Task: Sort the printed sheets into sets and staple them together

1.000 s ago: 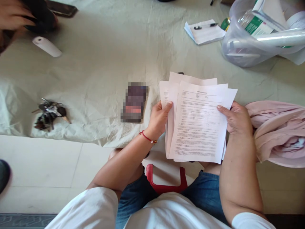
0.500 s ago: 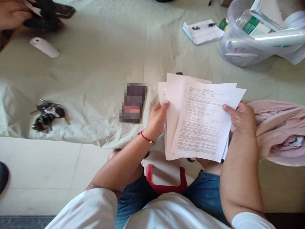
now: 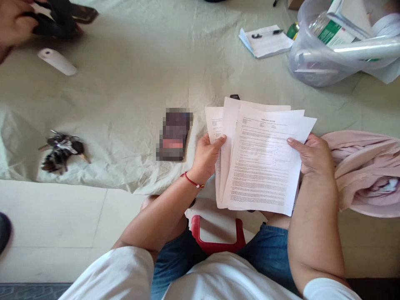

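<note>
Several printed sheets of paper [image 3: 262, 166] are fanned out in front of me, above the table's near edge. My left hand [image 3: 208, 154] pinches the sheets at their left side, its thumb lying on top. On the right side, my right hand [image 3: 314, 152] grips them with the thumb over the front sheet and the fingers hidden behind. The front sheet is covered in small print under a short heading. Left of my left hand a phone [image 3: 175, 135], blurred by pixelation, lies on the table. A pink cloth [image 3: 359, 166] is beside my right forearm.
A pale green cloth [image 3: 125, 83] covers the table. On it are a bunch of keys [image 3: 64, 150], a white cylinder [image 3: 58, 62], a notepad [image 3: 268, 46] with a pen and a clear plastic tub [image 3: 312, 71]. Another person's hand [image 3: 15, 25] holds something dark, top left.
The sheets have shifted against one another: the front one has slid a little left, the one behind it right. My right hand has moved slightly left, and my left thumb slightly right.
</note>
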Demonstrator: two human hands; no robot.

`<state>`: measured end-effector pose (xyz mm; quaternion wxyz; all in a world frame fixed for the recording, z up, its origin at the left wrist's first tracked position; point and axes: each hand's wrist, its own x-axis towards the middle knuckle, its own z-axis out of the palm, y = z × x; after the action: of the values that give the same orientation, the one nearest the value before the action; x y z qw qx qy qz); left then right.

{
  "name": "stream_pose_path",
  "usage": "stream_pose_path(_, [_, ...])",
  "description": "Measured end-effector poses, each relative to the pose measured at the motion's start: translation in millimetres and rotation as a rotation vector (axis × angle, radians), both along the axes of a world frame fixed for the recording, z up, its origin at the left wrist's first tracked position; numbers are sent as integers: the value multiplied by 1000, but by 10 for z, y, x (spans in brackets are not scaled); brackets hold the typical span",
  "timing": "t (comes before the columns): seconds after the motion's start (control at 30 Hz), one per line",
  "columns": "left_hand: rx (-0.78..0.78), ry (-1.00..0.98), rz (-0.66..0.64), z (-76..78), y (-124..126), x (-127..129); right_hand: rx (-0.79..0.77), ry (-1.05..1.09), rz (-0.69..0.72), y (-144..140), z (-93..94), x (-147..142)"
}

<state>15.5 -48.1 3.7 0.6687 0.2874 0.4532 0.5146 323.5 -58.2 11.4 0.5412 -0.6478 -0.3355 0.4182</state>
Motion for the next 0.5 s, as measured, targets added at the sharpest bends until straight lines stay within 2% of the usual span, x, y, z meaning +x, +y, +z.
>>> stream_pose_path(0.17, [-60, 21, 35, 13, 27, 1, 8, -18, -67, -11, 25, 66])
stream_pose_path(0.37, [75, 85, 89, 24, 37, 4, 37, -6, -88, -33, 21, 169])
stream_pose_path(0.5, [90, 127, 120, 73, 9, -9, 43, -5, -89, -52, 35, 173])
